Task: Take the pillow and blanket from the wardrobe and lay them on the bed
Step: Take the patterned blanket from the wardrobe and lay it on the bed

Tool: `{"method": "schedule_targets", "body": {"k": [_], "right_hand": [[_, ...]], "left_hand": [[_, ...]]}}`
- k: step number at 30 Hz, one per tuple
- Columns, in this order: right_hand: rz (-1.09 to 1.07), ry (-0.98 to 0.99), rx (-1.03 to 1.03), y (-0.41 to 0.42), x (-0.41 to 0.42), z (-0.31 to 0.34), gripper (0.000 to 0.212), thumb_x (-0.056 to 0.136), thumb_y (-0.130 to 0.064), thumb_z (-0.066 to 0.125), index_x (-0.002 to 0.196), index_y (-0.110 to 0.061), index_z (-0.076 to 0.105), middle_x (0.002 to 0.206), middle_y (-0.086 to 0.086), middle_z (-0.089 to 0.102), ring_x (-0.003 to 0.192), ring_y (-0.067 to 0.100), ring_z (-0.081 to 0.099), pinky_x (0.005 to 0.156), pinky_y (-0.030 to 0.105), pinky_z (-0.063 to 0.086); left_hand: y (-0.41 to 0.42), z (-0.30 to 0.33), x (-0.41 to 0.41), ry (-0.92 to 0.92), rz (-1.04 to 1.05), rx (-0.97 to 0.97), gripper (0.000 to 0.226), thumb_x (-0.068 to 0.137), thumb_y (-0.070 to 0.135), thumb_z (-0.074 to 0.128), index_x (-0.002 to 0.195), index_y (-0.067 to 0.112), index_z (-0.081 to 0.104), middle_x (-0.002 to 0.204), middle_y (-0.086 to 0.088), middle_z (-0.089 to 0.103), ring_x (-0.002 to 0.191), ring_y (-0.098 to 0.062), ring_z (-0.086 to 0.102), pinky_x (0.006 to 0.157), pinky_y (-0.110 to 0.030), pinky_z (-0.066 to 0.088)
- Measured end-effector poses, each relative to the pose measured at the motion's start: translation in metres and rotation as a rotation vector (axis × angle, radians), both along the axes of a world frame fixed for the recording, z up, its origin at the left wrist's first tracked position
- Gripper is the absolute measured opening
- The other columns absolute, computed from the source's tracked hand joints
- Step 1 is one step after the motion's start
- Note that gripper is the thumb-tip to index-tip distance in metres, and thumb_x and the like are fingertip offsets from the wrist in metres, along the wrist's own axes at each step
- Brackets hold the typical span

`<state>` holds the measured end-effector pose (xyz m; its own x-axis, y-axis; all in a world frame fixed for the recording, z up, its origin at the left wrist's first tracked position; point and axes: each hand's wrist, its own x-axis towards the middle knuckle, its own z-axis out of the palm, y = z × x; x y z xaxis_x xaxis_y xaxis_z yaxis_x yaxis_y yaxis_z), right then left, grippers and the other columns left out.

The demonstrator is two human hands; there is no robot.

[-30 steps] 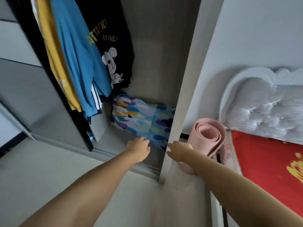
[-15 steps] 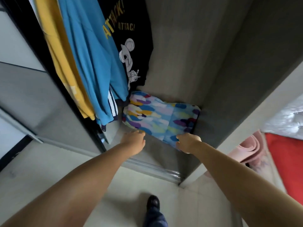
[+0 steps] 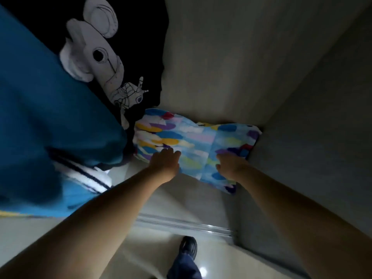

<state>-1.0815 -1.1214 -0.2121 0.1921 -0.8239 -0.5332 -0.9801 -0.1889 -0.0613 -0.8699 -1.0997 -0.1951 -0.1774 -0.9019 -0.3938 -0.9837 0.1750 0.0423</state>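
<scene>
A bundle of bedding [image 3: 193, 137] with blue, yellow and purple patches lies on the wardrobe floor [image 3: 181, 194], pushed into the back right corner. A line down its middle splits it into two parts; I cannot tell which is pillow and which is blanket. My left hand [image 3: 165, 164] clasps the bundle's front edge on the left, fingers on top, thumb hidden. My right hand [image 3: 229, 165] grips the right part from above, fingers curled into the cloth. The bed is out of view.
Hanging clothes crowd the left: a blue top [image 3: 50, 109] and a black shirt with a mouse print [image 3: 96, 49]. The wardrobe's side wall [image 3: 312, 137] stands close on the right. A sliding-door rail [image 3: 181, 224] crosses below, with my shoe [image 3: 188, 246] on the tiled floor.
I have leaned deep into the wardrobe, so the bed and the pink roll have left the view. Both hands moved forward from the bundle's front edge onto it.
</scene>
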Motion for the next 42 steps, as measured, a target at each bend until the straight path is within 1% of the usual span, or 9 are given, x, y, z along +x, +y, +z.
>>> {"method": "schedule_targets", "body": {"k": [6, 11, 13, 19, 24, 28, 31, 35, 42], "right_hand": [[-0.059, -0.013, -0.018, -0.095, 0.011, -0.085, 0.051, 0.098, -0.035, 0.044, 0.143, -0.015, 0.032, 0.142, 0.011, 0.040, 0.131, 0.029, 0.040, 0.101, 0.044, 0.042], [-0.123, -0.016, -0.084, -0.148, 0.007, -0.156, 0.068, 0.095, -0.037, 0.049, 0.151, -0.019, 0.015, 0.158, 0.003, 0.019, 0.146, 0.022, 0.020, 0.114, 0.042, 0.027], [-0.115, -0.012, -0.179, -0.174, 0.006, -0.178, 0.072, 0.093, -0.036, 0.053, 0.152, -0.019, 0.015, 0.159, 0.003, 0.017, 0.147, 0.021, 0.018, 0.115, 0.042, 0.025], [-0.072, 0.020, -0.261, -0.235, 0.011, -0.244, 0.078, 0.085, -0.035, 0.065, 0.148, -0.017, 0.023, 0.151, 0.006, 0.033, 0.140, 0.022, 0.031, 0.117, 0.047, 0.018], [-0.062, 0.043, -0.404, -0.239, 0.017, -0.282, 0.061, 0.080, -0.036, 0.067, 0.132, -0.013, 0.045, 0.132, 0.010, 0.053, 0.126, 0.028, 0.047, 0.113, 0.040, 0.021], [0.012, 0.052, -0.319, -0.212, 0.025, -0.284, 0.043, 0.082, -0.037, 0.066, 0.119, -0.017, 0.058, 0.119, 0.007, 0.064, 0.113, 0.028, 0.058, 0.096, 0.034, 0.038], [0.003, 0.005, -0.263, -0.180, 0.032, -0.269, 0.034, 0.087, -0.033, 0.059, 0.118, -0.019, 0.059, 0.115, 0.007, 0.069, 0.110, 0.027, 0.063, 0.095, 0.033, 0.040], [-0.005, -0.033, -0.152, -0.144, 0.045, -0.229, 0.034, 0.090, -0.034, 0.058, 0.118, -0.016, 0.062, 0.118, 0.010, 0.067, 0.112, 0.030, 0.062, 0.091, 0.036, 0.048], [-0.180, -0.063, -0.089, -0.074, 0.041, -0.159, 0.033, 0.092, -0.036, 0.055, 0.116, -0.015, 0.066, 0.116, 0.009, 0.068, 0.111, 0.031, 0.063, 0.090, 0.038, 0.051]], "left_hand": [[-0.105, -0.100, 0.014, -0.104, -0.036, -0.057, 0.044, 0.093, 0.023, 0.046, 0.136, 0.020, 0.038, 0.132, -0.007, 0.046, 0.124, -0.026, 0.044, 0.098, -0.039, 0.039], [-0.160, -0.183, -0.002, -0.066, -0.084, -0.144, 0.063, 0.093, 0.017, 0.046, 0.150, 0.019, 0.020, 0.155, -0.009, 0.025, 0.142, -0.022, 0.025, 0.114, -0.042, 0.023], [-0.185, -0.202, 0.000, -0.041, -0.167, -0.318, 0.066, 0.085, 0.016, 0.059, 0.146, 0.018, 0.034, 0.151, -0.011, 0.037, 0.138, -0.023, 0.037, 0.111, -0.042, 0.032], [-0.258, -0.257, 0.032, -0.074, -0.381, -0.565, 0.062, 0.071, 0.008, 0.066, 0.131, 0.003, 0.054, 0.128, -0.023, 0.059, 0.114, -0.038, 0.060, 0.097, -0.047, 0.047], [-0.271, -0.292, 0.047, -0.240, -0.296, -0.338, 0.087, 0.078, 0.033, 0.068, 0.148, 0.010, 0.022, 0.127, -0.012, 0.052, 0.117, -0.031, 0.049, 0.113, -0.044, 0.022], [-0.257, -0.295, 0.037, -0.255, -0.282, -0.270, 0.047, 0.093, 0.034, 0.049, 0.135, 0.015, 0.044, 0.118, -0.010, 0.064, 0.111, -0.029, 0.057, 0.097, -0.036, 0.037], [-0.238, -0.274, 0.041, -0.328, -0.317, -0.185, 0.027, 0.095, 0.028, 0.047, 0.114, 0.016, 0.062, 0.111, -0.008, 0.070, 0.106, -0.027, 0.063, 0.093, -0.033, 0.041], [-0.208, -0.232, 0.054, -0.431, -0.375, -0.094, 0.025, 0.092, 0.016, 0.046, 0.109, 0.015, 0.065, 0.111, -0.006, 0.070, 0.107, -0.024, 0.064, 0.093, -0.032, 0.042], [-0.173, -0.146, 0.037, -0.429, -0.547, -0.086, 0.031, 0.098, 0.031, 0.041, 0.111, 0.015, 0.064, 0.113, -0.007, 0.069, 0.110, -0.024, 0.063, 0.093, -0.030, 0.042]]}}
